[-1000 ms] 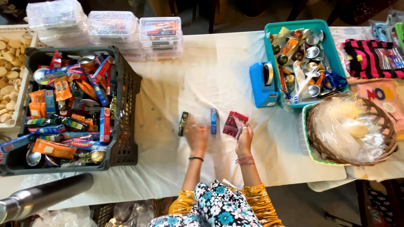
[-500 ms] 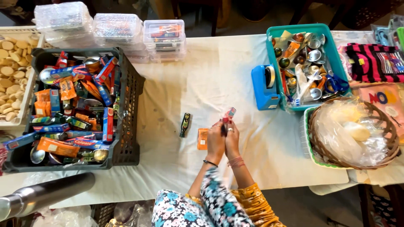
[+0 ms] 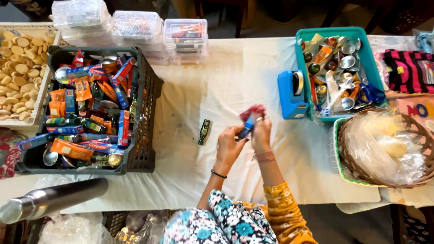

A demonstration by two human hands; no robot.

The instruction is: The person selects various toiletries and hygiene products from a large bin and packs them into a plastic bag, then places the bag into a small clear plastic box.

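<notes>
Both my hands are raised together over the white tablecloth (image 3: pixel 235 81). My left hand (image 3: pixel 227 145), with a black bracelet on the wrist, pinches a small blue packet (image 3: pixel 246 129). My right hand (image 3: pixel 262 134), with a red thread on the wrist, holds a red pouch (image 3: pixel 253 110) at its top; the blue packet touches it. A small dark green bottle-shaped packet (image 3: pixel 204 132) lies on the cloth just left of my left hand, apart from it.
A black crate (image 3: pixel 143 113) of toothpaste boxes, sachets and spoons stands at left, beside a tray of round pale pieces (image 3: pixel 18 68). Clear lidded boxes (image 3: pixel 185 36) sit behind. A blue tape dispenser (image 3: pixel 291 95), teal basket (image 3: pixel 337 32) and wicker basket (image 3: pixel 357 167) stand right. A steel cylinder (image 3: pixel 54 199) lies lower left.
The blue packet and red pouch lay on the cloth a second ago; my hands have picked them up and brought them together. An orange packet seen half a second ago no longer shows.
</notes>
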